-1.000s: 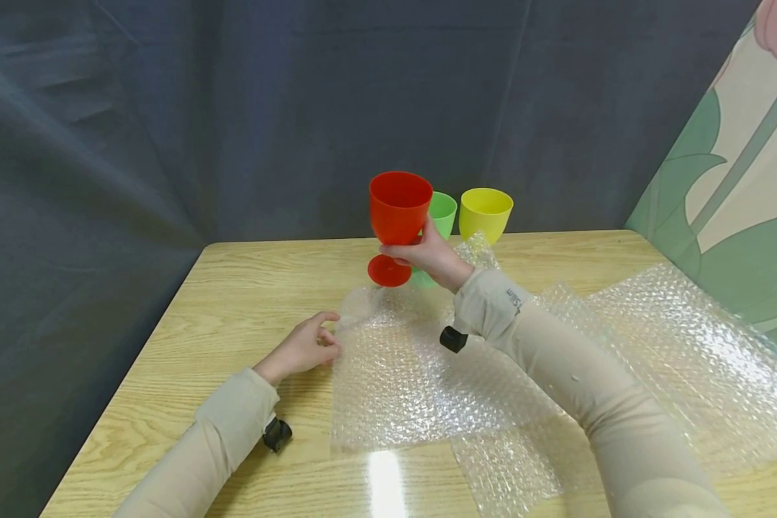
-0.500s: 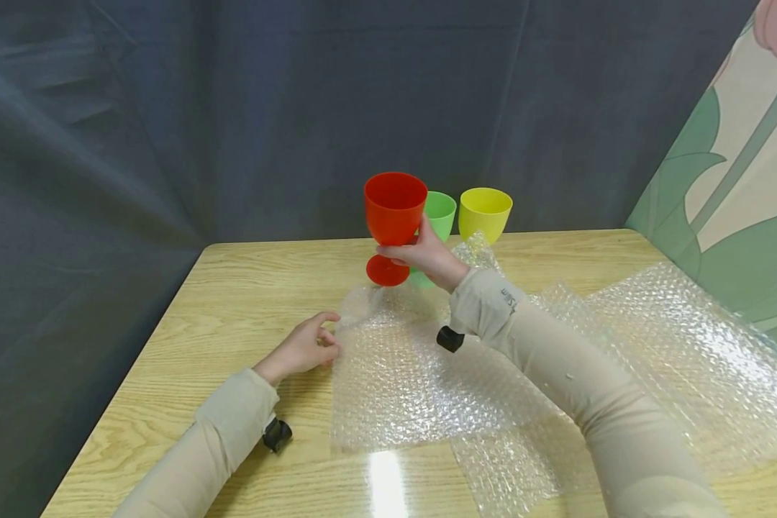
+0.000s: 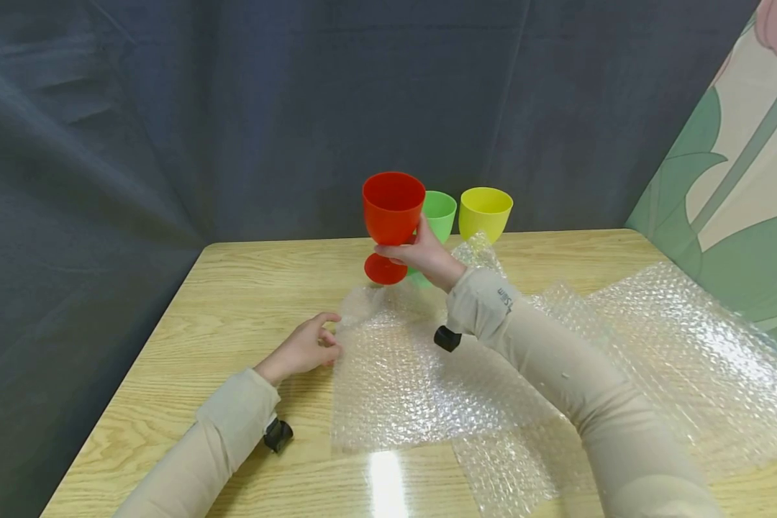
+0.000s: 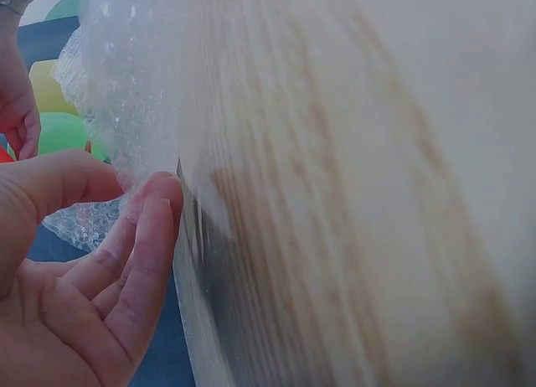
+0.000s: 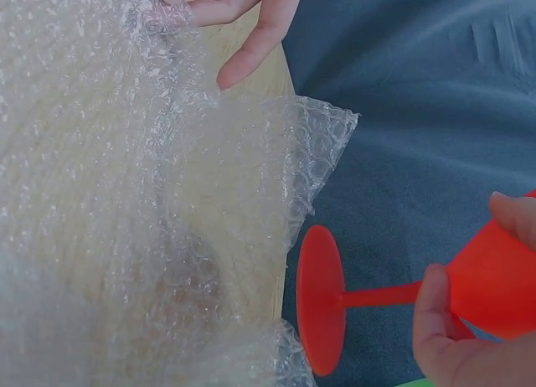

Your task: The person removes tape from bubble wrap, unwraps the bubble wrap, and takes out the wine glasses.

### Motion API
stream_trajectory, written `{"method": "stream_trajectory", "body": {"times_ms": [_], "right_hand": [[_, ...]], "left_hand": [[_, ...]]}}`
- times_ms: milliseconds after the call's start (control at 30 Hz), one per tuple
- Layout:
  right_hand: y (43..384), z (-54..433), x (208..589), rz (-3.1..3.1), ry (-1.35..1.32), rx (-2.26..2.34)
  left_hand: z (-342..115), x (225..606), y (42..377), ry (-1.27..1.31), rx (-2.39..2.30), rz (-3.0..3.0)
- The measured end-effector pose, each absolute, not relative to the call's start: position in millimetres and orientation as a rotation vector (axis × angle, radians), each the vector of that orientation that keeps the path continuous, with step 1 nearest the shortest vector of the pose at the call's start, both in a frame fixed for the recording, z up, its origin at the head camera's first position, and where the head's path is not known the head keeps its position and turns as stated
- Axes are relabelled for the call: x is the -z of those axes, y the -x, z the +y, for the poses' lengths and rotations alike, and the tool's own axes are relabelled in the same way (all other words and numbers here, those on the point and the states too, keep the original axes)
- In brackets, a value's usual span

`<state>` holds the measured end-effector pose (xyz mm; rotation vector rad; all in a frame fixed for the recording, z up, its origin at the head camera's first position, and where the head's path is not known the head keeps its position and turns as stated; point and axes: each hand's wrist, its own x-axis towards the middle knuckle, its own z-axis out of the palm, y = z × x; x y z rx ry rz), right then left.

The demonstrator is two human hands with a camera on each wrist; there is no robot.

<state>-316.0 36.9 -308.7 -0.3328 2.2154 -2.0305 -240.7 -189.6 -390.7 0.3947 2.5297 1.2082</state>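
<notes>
In the head view my right hand (image 3: 424, 255) grips a red plastic goblet (image 3: 393, 208) under its bowl. The goblet is upright, and its round foot (image 5: 320, 299) hangs in the air near the far edge of a bubble wrap sheet (image 3: 401, 381). Thumb and fingers of my left hand (image 3: 303, 347) pinch that sheet's left edge, as the left wrist view shows at the wrap's border (image 4: 138, 94). Behind the red goblet stands a green goblet (image 3: 439, 212), partly hidden by it and by my right hand. A yellow goblet (image 3: 485, 212) is to its right, its lower part covered by wrap.
More bubble wrap (image 3: 706, 360) spreads over the right side of the wooden table (image 3: 233, 288), overlapping the front sheet. A dark curtain (image 3: 362, 108) hangs behind the table, and a flower-patterned panel (image 3: 738, 237) borders it on the right.
My right hand has shifted slightly left with the red goblet, uncovering a little more of the green one. My left hand stays where it was on the wrap's edge.
</notes>
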Motion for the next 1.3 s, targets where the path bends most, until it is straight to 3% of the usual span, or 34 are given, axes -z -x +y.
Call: {"method": "stream_trajectory", "body": {"times_ms": [1300], "right_hand": [[327, 28, 314, 2.244, 0.297, 2.025]], "left_hand": [[-187, 392, 238, -0.449, -1.211, 2.543]]}}
